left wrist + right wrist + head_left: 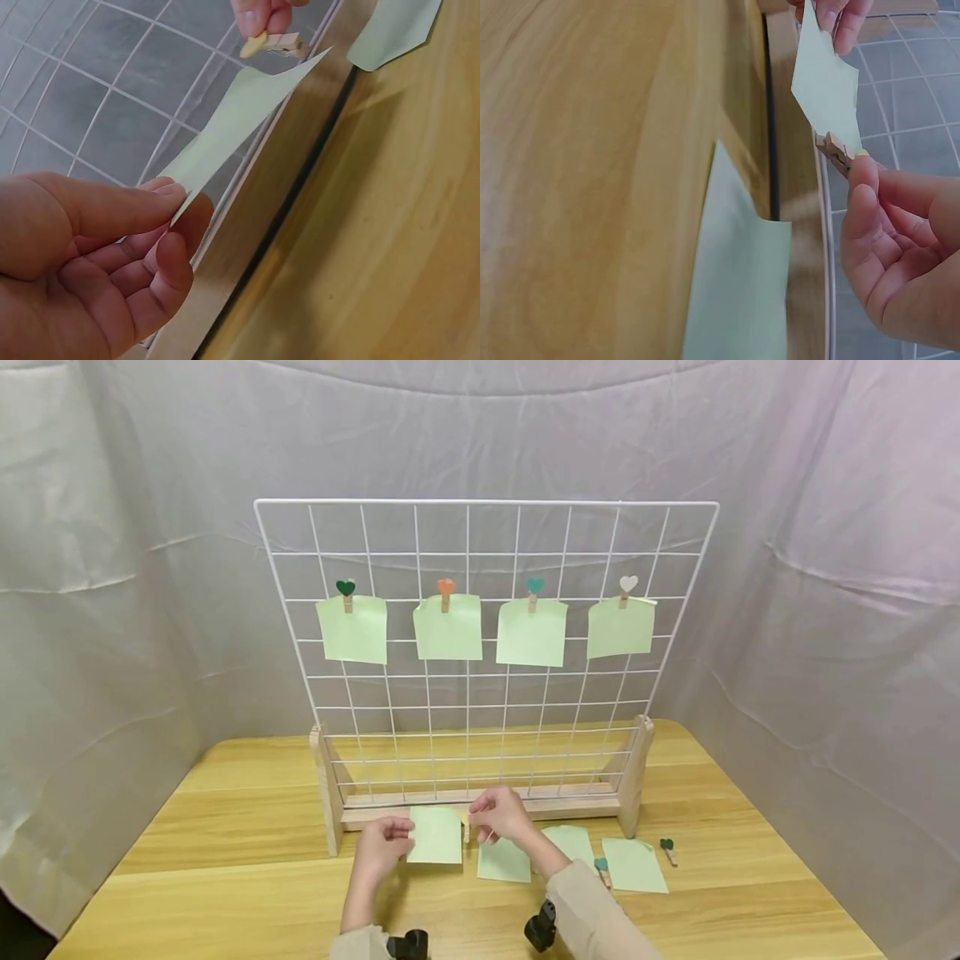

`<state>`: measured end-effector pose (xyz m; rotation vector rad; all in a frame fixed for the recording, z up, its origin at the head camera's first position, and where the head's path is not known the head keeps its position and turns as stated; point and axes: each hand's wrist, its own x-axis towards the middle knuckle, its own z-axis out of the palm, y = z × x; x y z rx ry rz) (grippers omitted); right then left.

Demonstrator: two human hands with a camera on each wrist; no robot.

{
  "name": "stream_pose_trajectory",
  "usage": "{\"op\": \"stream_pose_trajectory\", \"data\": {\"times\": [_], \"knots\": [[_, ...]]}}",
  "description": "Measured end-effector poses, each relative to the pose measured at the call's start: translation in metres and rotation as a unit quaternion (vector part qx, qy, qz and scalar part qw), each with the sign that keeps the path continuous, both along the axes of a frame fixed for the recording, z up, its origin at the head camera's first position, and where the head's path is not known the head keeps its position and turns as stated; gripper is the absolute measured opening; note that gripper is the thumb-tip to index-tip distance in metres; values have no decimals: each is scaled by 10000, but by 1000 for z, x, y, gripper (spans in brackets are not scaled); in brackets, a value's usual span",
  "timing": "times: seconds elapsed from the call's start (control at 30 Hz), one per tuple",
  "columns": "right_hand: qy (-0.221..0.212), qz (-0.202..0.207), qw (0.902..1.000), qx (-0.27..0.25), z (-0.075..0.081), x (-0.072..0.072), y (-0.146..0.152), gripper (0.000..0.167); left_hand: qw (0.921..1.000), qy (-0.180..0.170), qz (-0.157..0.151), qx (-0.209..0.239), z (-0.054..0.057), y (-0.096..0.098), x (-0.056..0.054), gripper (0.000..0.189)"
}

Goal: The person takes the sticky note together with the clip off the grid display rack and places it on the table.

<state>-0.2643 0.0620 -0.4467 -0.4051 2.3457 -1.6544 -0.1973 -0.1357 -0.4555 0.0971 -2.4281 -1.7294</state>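
My left hand [379,852] pinches a pale green paper note [435,837] by its left edge, thumb on one face and fingers behind. The note is held up before the foot of the wire rack and looks bent in the left wrist view [225,124]. Between right thumb and fingertips I hold a small wooden clothespin [279,43] with a yellow top. My right hand [501,817] is at the note's right side, and in the right wrist view the clothespin's tip [825,142] overlaps the note's near corner.
Four-sided white wire grid [480,502] stands in wooden feet [636,777]. Several green notes [531,639] hang on it from heart-topped clothespins [447,589]. On the table lie more notes [636,870], a teal-heart clothespin [602,868] and a dark green one [669,850].
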Motion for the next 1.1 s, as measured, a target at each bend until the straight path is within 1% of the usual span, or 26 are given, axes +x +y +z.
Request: {"op": "stream_pose_trajectory", "data": {"times": [0.2,0.27,0.43,0.8,1.1], "knots": [[-172,85,9993,310,-7,1,1,4,9995,-25,-193,-232,-5,-3,2,16],[-208,81,9990,394,-8,2,1,3,9995,-46,-214,-232,-6,-3,2,16],[-329,81,9976,607,-10,1,1,5,9994,-267,-223,-77,-8,-2,1,16],[-500,152,9961,708,-15,3,0,6,9985,-394,-348,-170,-11,0,0,18],[-577,204,9945,850,-15,5,-2,6,9979,-476,-364,-231,-12,1,0,19]]}}
